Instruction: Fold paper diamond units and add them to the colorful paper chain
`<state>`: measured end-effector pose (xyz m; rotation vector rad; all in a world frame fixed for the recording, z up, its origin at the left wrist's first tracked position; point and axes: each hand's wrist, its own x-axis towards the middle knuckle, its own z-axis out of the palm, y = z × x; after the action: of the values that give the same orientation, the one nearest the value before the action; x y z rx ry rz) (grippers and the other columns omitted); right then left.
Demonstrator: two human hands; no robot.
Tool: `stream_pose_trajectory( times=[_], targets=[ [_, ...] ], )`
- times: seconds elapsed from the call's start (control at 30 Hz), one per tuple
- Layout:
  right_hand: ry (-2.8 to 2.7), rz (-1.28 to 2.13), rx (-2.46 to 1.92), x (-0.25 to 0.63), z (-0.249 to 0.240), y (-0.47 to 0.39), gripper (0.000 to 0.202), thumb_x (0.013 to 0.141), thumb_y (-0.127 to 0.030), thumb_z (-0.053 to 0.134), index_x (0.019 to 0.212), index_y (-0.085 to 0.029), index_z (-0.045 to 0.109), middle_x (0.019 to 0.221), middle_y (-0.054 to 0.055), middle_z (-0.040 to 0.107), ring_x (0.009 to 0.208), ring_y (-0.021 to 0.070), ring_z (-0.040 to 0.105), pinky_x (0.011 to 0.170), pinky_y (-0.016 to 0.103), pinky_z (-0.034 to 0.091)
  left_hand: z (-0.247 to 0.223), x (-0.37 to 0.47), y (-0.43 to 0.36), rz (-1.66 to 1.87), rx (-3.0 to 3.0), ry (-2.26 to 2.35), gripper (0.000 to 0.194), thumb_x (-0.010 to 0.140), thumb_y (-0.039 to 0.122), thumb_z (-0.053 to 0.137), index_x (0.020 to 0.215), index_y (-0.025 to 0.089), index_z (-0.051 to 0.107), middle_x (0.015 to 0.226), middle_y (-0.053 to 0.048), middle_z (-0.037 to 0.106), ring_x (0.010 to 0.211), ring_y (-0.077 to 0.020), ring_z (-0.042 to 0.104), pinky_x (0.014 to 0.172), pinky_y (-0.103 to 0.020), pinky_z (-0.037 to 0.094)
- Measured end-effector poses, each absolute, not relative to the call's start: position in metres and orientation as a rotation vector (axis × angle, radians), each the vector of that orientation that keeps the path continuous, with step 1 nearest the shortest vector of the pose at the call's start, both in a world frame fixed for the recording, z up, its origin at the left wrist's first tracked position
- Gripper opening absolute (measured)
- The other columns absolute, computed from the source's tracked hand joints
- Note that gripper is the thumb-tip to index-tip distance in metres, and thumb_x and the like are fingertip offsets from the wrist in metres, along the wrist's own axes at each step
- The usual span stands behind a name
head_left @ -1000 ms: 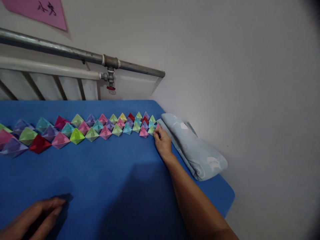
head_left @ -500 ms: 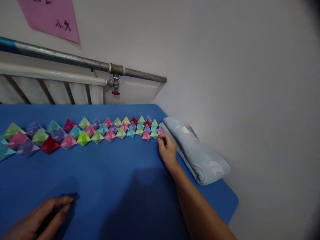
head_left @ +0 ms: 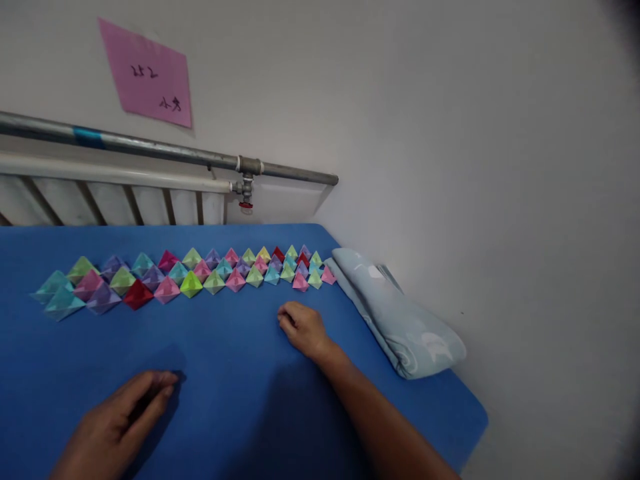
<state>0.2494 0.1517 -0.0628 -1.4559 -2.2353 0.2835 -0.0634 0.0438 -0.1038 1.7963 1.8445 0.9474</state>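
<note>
Small folded paper boats in several colours lie in staggered rows across the blue table. A pink paper boat ends the front row at the right, and a red paper boat lies farther left. My right hand is loosely curled just in front of the rows, with nothing visible in its fingers and touching no boat. Lower left, my left hand hovers at or rests on the tabletop, its thumb and fingertips drawn together. Nothing shows between them.
The blue table meets the wall at the right. A folded light-blue cloth lies along that edge. Behind stand a white radiator, a metal pipe and a red-handled valve. A pink paper sign hangs above.
My right hand has drawn back from the pink boat at the row's right end, toward me and left. The view has tilted up and shifted left, showing more of the sign.
</note>
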Motion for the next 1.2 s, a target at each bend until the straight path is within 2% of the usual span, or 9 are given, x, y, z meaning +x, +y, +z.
stream_pose_trajectory(
  times=[0.3, 0.57, 0.8, 1.07, 1.2],
  targets=[
    [-2.293, 0.116, -1.541, 0.24, -0.051, 0.142, 0.013, 0.088, -0.016, 0.051, 0.088, -0.02, 0.064, 0.088, 0.001, 0.068, 0.081, 0.0138, 0.061, 0.069, 0.022, 0.039, -0.068, -0.053, 0.053, 0.984, 1.795, 1.675, 0.03, 0.075, 0.052, 0.053, 0.08, 0.027, 0.07, 0.083, 0.001, 0.077, 0.074, -0.0204, 0.073, 0.066, -0.026, 0.057],
    [-2.28, -0.042, -1.676, 0.215, -0.054, 0.117, 0.018, 0.093, -0.017, 0.046, 0.094, -0.017, 0.064, 0.094, 0.009, 0.068, 0.083, 0.02, 0.062, 0.067, 0.027, 0.04, -0.064, -0.052, 0.042, 0.985, 1.849, 1.722, 0.03, 0.077, 0.046, 0.047, 0.081, 0.023, 0.066, 0.082, -0.002, 0.075, 0.075, -0.0204, 0.07, 0.069, -0.029, 0.054],
    [-2.432, -0.055, -1.489, 0.173, -0.055, 0.074, 0.015, 0.092, -0.018, 0.049, 0.093, -0.019, 0.064, 0.093, 0.007, 0.069, 0.084, 0.0187, 0.063, 0.068, 0.026, 0.041, -0.066, -0.044, 0.028, 0.974, 1.908, 1.753, 0.026, 0.081, 0.036, 0.041, 0.083, 0.022, 0.062, 0.082, -0.003, 0.071, 0.075, -0.0201, 0.067, 0.072, -0.031, 0.051],
    [-2.591, -0.054, -1.243, 0.114, -0.059, 0.039, 0.012, 0.09, -0.022, 0.052, 0.096, -0.022, 0.063, 0.092, 0.004, 0.07, 0.083, 0.0181, 0.064, 0.068, 0.026, 0.043, -0.064, -0.043, 0.02, 0.946, 1.922, 1.731, 0.018, 0.081, 0.023, 0.043, 0.079, 0.02, 0.06, 0.08, -0.005, 0.069, 0.076, -0.0204, 0.064, 0.072, -0.032, 0.047],
    [-2.581, 0.0, -1.164, 0.098, -0.058, 0.035, 0.018, 0.089, -0.016, 0.047, 0.094, -0.021, 0.064, 0.091, 0.007, 0.07, 0.081, 0.0196, 0.065, 0.066, 0.027, 0.043, -0.055, -0.043, 0.006, 0.903, 1.898, 1.827, 0.018, 0.081, 0.014, 0.044, 0.08, 0.018, 0.062, 0.086, -0.007, 0.07, 0.082, -0.02, 0.064, 0.078, -0.031, 0.047]
  ],
)
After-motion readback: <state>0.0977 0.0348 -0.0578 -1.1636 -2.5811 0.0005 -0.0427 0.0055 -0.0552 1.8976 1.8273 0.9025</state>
